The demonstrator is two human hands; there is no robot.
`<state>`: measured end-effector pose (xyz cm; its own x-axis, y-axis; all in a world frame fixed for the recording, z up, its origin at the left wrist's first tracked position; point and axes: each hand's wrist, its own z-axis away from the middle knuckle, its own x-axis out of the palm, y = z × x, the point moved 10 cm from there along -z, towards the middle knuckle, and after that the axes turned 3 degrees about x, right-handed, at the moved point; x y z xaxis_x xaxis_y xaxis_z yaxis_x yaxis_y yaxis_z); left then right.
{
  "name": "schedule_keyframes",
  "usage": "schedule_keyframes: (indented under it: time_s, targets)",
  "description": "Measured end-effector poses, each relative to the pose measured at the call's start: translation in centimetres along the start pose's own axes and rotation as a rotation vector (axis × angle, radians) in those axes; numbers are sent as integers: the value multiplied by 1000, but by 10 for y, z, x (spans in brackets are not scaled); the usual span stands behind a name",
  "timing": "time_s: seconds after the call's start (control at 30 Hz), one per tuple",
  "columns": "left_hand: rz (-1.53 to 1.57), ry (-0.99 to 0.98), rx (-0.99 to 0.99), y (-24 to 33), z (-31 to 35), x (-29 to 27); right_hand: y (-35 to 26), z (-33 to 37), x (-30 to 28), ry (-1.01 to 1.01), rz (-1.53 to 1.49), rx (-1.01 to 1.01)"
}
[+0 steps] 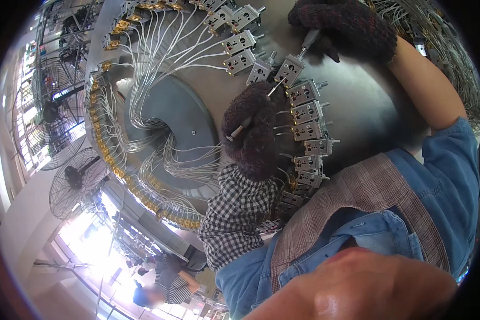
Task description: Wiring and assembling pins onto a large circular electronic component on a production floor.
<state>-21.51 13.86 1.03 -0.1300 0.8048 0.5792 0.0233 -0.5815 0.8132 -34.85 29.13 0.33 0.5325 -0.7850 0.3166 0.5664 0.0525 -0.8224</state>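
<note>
Socket module (289,70) — grey block in the ring of like modules (308,130) along the rim of the round metal fixture (368,112), upper centre, between both gloved hands. Right hand (342,28) is closed round a metal-tipped tool (307,41) pressed onto the module's outer end, while the left hand (253,128) pinches a thin metal pin (239,129) just inside the ring, by the white wires (165,58) — looks like a fastening or wiring step on this module. Next move probably needs the tool tip kept square on the module; left fingers stay just beside it, not touching.
</note>
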Motion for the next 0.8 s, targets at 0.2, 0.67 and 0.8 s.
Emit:
schedule_keyframes:
  time_s: [0.2, 0.67, 0.8]
  targets:
    - [70, 36, -60, -6, -2, -2, 1, -1, 1, 0, -38, 22]
    - [193, -96, -11, -1, 0, 1, -10, 2, 1, 29, 88, 14]
    - [225, -25, -37, -10, 0, -6, -16, 5, 5, -15, 54, -20]
